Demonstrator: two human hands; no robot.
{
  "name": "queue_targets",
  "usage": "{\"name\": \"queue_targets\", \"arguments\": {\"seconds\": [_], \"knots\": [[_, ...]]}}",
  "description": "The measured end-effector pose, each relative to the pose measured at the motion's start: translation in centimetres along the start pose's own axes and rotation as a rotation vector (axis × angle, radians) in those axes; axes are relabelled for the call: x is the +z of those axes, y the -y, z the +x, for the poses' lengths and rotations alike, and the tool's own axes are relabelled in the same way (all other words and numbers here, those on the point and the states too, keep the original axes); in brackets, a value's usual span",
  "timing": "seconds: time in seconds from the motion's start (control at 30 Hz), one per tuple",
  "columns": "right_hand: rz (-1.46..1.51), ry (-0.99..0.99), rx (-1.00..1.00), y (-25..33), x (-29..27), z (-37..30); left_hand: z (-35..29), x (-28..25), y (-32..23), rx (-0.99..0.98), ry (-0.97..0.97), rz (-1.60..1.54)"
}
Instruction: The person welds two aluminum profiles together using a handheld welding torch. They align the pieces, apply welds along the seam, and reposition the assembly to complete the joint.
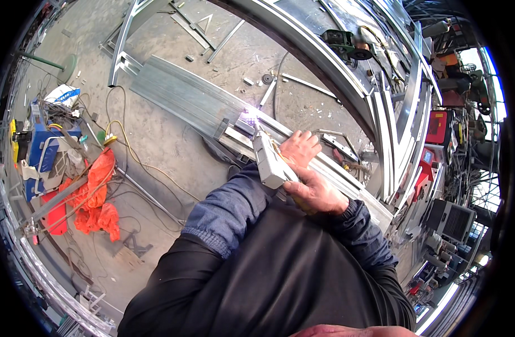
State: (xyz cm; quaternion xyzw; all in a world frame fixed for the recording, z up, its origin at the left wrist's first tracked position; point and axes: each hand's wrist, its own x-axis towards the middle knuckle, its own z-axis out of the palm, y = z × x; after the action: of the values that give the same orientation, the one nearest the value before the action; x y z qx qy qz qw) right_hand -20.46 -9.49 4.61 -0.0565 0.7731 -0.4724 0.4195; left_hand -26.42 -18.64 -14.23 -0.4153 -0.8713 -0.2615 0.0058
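My right hand is wrapped round a white, boxy handheld welding gun. The gun's narrow nozzle points away from me, and a bright violet-white glare shines at its tip, hiding the exact spot on the metal. Passing beneath the gun, my left forearm reaches across to the right. My left hand lies on the long metal rails, fingers stretched out and nothing held in it. Beyond the glare, the wide grey metal panel runs on to the far left.
A large metal frame arches across the far right. On the left stand a blue machine and a bundle of orange cloth, with cables and a yellow hose over the floor. Metal offcuts lie beyond the panel.
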Motion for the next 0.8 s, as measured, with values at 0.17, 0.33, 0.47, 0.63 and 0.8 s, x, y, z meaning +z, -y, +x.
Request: {"name": "queue_targets", "arguments": {"seconds": [0.17, 0.33, 0.47, 0.63, 0.8], "knots": [[-0.015, -0.007, -0.017, -0.7, 0.0, -0.1, 0.1, 0.2, -0.1, -0.004, 0.007, -0.002], [-0.006, -0.009, 0.020, -1.2, 0.0, -0.3, 0.1, -0.2, 0.0, -0.013, 0.032, -0.032], [0.012, 0.001, 0.048, -1.4, -0.1, -0.4, 0.1, -0.2, 0.0, -0.017, 0.056, -0.048], [-0.002, -0.014, -0.030, -3.1, 0.1, -0.3, 0.2, -0.5, -0.1, -0.025, 0.089, -0.058], [-0.038, -0.034, -0.012, -3.8, 0.1, -0.5, 0.2, -0.4, 0.0, -0.029, 0.106, -0.066]]}}
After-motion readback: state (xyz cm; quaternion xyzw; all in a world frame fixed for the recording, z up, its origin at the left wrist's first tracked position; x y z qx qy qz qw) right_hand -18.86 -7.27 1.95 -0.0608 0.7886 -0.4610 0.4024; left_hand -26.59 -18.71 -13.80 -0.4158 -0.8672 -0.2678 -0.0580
